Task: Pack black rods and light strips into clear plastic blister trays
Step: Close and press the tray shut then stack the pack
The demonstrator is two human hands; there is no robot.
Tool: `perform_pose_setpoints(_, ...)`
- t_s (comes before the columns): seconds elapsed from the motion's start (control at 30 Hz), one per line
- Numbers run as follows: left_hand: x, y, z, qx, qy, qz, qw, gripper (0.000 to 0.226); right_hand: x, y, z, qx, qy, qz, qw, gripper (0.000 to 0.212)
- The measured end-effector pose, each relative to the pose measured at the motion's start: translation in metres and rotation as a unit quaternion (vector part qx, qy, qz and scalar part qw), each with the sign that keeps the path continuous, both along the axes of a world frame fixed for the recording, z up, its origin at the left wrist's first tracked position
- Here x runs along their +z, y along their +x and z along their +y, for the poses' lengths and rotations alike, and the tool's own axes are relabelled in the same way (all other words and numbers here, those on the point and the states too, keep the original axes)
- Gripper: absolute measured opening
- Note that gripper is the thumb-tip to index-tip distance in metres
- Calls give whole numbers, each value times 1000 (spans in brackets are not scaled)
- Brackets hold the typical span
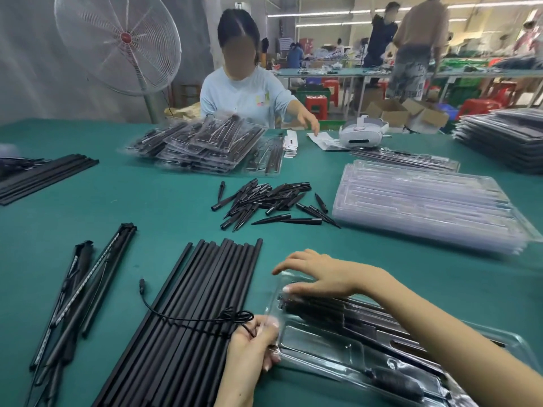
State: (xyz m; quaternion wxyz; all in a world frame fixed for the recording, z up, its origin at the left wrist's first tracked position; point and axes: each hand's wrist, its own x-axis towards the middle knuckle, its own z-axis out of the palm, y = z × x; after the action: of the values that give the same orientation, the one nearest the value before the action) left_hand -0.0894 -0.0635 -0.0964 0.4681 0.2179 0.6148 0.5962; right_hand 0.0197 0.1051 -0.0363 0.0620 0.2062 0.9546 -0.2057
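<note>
Here the left hand (255,342) pinches a black cable (205,318) beside the blister tray (338,348).

Two hands work at the near edge: the left hand (255,336) and the right hand (318,274), both on one clear tray (367,356). Beside it lies one row of about a dozen black rods (188,318). One heap of black spikes (266,201) holds too many to count. One stack of empty trays (426,204), one fan (117,42), one headset (363,133).
</note>
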Motion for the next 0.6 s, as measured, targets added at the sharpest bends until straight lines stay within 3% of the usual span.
perform_pose_setpoints(0.33,-1,3,-4,17,14,6,1000,8,-22,173,-48,-120,69,158,978,24)
perform_pose_setpoints(0.47,-5,4,-3,37,21,18,999,6,-46,200,-81,-87,220,151,960,37)
perform_pose_setpoints(0.6,-10,1,-1,43,9,29,999,6,-52,200,-91,-106,262,142,949,46)
